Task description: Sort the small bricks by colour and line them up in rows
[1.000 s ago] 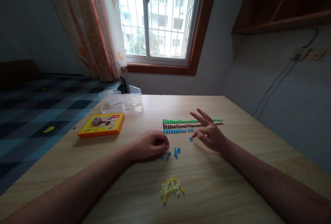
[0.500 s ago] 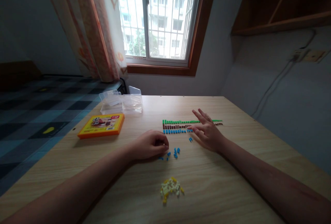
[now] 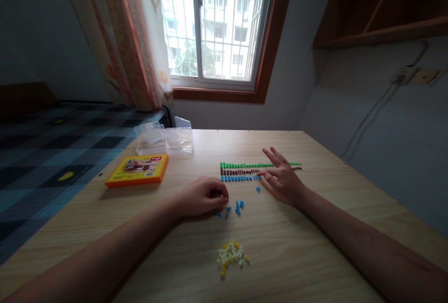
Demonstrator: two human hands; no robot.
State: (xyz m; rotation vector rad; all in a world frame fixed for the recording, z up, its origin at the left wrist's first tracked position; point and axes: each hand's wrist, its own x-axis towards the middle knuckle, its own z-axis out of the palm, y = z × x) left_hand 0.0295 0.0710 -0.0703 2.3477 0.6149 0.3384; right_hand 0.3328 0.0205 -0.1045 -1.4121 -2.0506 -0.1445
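My right hand (image 3: 283, 179) rests on the table with two fingers raised and spread. Its lower fingertips are at the right end of a row of small blue toy bricks (image 3: 236, 178); whether they touch a brick is too small to tell. Behind run a brown brick row (image 3: 238, 172) and a green brick row (image 3: 241, 165), partly covered by this hand. Two blue bricks (image 3: 258, 189) lie just in front of it. My left hand (image 3: 205, 196) lies curled on the table, its fingertips closed and their contents hidden. Loose blue bricks (image 3: 238, 207) are scattered beside it.
A pile of cream and yellow bricks (image 3: 231, 256) lies nearer to me. At the left are an orange-yellow box (image 3: 138, 170) and clear plastic trays (image 3: 164, 141). A bed with a checked cover (image 3: 80, 130) adjoins the wooden table (image 3: 297, 256); a window is ahead.
My right hand has shifted very slightly to the right along the blue row. My left hand and the loose bricks have stayed in place.
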